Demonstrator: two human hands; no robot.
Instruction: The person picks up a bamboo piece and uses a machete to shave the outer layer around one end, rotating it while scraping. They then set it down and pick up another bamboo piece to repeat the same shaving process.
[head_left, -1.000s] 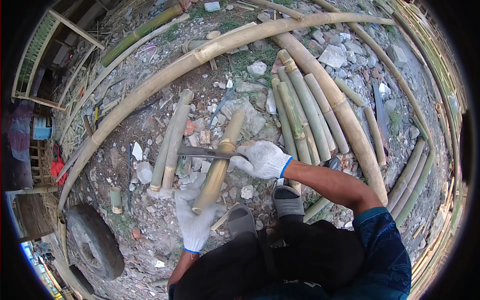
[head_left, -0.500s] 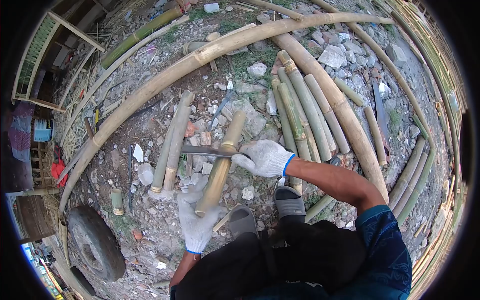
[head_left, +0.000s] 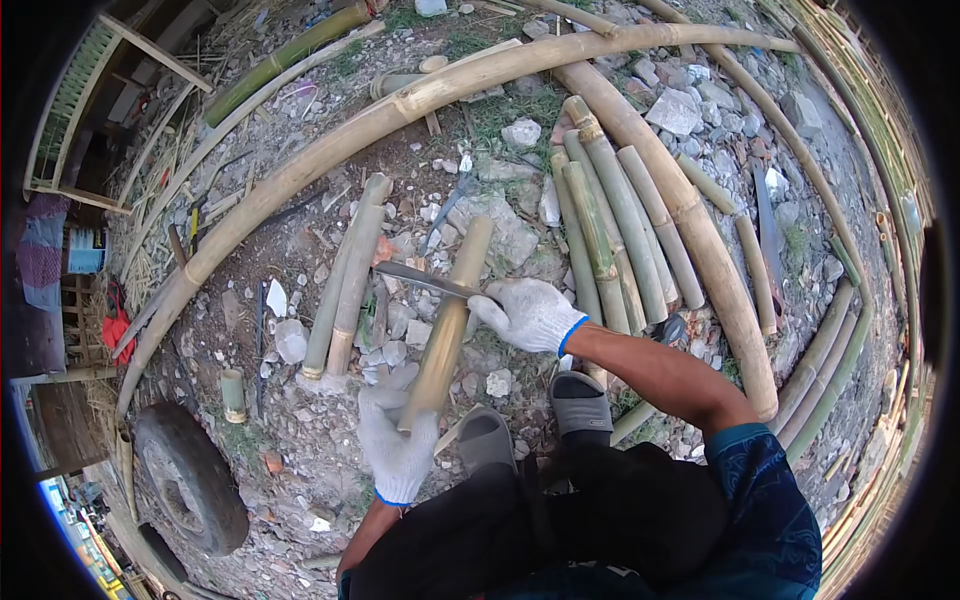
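My left hand [head_left: 397, 447], in a white knit glove with a blue cuff, grips the lower end of a short bamboo piece [head_left: 440, 355]. The piece slants up and away from me, its far end over the rubble. In a matching glove, my right hand [head_left: 528, 315] is closed on a knife [head_left: 425, 279]; its handle is hidden in the fist. The blade lies across the bamboo near its middle, the tip pointing left. Left of the bamboo lie two more cut bamboo lengths [head_left: 357, 285] side by side.
Several cut bamboo lengths [head_left: 603, 225] lie at the right, by a thick bamboo pole [head_left: 690, 215]. A long curved pole [head_left: 330, 155] crosses the far side. A worn tire [head_left: 190, 480] and a short bamboo stub [head_left: 233, 396] are at the left. A saw [head_left: 765, 215] lies on stony ground.
The knife's blade has shifted up the bamboo and its tip has tilted upward. My left hand's fingers have moved onto the bamboo's lower end.
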